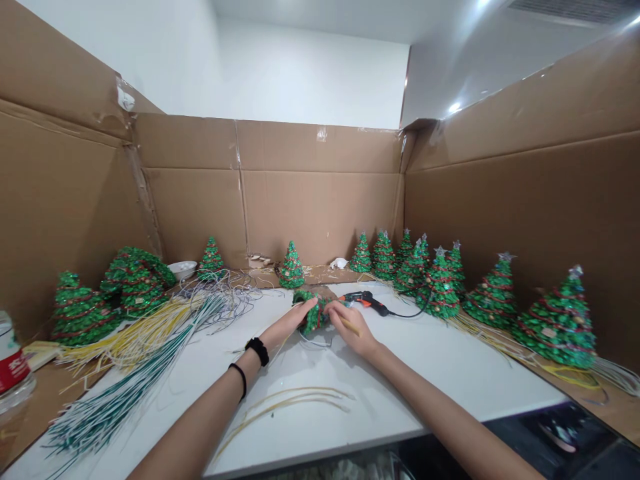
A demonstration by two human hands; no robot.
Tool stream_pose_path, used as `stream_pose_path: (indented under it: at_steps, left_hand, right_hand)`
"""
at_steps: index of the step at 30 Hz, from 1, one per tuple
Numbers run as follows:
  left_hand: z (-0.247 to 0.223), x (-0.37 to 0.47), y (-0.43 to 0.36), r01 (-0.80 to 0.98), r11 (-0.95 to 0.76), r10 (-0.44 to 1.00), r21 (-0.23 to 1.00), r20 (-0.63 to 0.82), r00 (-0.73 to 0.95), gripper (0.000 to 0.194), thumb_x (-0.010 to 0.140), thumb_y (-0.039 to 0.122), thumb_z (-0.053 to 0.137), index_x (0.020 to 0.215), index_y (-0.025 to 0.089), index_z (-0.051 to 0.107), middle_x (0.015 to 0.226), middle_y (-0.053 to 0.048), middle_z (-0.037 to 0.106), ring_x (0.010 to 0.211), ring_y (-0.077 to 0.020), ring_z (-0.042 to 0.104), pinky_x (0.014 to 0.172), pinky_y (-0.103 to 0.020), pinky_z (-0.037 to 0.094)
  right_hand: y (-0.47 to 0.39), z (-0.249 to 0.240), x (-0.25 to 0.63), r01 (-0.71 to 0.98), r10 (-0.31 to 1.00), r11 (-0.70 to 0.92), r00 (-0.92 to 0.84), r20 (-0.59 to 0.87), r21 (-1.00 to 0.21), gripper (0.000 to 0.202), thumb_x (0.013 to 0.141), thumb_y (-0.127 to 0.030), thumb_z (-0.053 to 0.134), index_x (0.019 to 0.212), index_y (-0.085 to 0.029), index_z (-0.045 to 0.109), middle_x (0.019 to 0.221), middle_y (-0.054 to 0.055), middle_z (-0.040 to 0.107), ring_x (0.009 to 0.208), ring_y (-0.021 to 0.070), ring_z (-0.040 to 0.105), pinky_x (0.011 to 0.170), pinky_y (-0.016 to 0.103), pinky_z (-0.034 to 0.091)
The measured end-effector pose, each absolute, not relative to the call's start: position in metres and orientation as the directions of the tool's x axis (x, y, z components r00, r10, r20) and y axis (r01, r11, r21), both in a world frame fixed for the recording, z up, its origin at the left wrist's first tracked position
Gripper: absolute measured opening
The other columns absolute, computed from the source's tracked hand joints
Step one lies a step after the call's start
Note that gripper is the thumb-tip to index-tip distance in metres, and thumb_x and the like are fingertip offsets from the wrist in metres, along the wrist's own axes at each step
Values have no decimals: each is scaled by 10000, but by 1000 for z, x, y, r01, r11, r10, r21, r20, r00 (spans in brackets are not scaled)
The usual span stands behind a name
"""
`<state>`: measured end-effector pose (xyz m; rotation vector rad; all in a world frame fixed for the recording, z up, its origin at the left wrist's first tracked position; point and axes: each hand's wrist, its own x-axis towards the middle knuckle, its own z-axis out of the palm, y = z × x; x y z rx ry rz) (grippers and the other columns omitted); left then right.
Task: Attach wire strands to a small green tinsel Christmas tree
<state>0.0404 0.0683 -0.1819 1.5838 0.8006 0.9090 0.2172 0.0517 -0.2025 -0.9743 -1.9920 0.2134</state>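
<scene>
Near the middle of the white table, a small green tinsel Christmas tree point(314, 320) lies tipped over, and a brownish patch shows behind it. My left hand point(299, 315) is closed around its left side. My right hand point(353, 328) is closed on a thin tan wooden stick point(350, 325), with its fingertips at the tree's right side; the stick's tip is hidden. Just beyond my right hand lies an orange and black glue gun point(373, 303) with a black cord. A pale wire point(315, 342) curves out below the tree.
Finished-looking trees point(440, 287) line the right edge; others point(135, 287) stand at left. Yellow and teal wire bundles point(150, 360) spread over the left side. Loose tan strips point(295, 398) lie in front. Cardboard walls point(320, 207) enclose the table. A bottle point(14, 370) stands far left.
</scene>
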Motion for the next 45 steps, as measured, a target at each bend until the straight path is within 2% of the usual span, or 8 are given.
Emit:
stream_pose_path:
  at_steps: [17, 37, 45]
  left_hand:
    - [-181, 42, 67, 40, -190, 862, 981, 147, 485, 454, 824, 532, 471, 974, 143, 648, 939, -46, 674, 858, -169, 554, 852, -295, 404]
    - [-183, 41, 70, 50, -184, 867, 982, 138, 479, 443, 825, 523, 476, 997, 145, 631, 967, -52, 653, 914, -182, 535, 918, -332, 371]
    - [-187, 41, 72, 42, -188, 868, 981, 146, 474, 441, 819, 540, 474, 933, 145, 634, 911, -44, 656, 852, -173, 538, 873, -320, 389]
  right_hand:
    - [51, -203, 218, 559, 701, 676, -289, 652, -480, 281, 901, -311, 330, 834, -194, 576, 627, -8, 575, 520, 102, 501, 534, 199, 366]
    - [50, -202, 217, 559, 683, 686, -275, 676, -466, 279, 894, -298, 337, 814, -191, 582, 616, -9, 581, 500, 97, 497, 518, 194, 357]
    - [51, -203, 217, 560, 679, 689, -276, 680, -460, 271, 896, -292, 341, 826, -196, 585, 615, -11, 587, 495, 97, 497, 516, 198, 355]
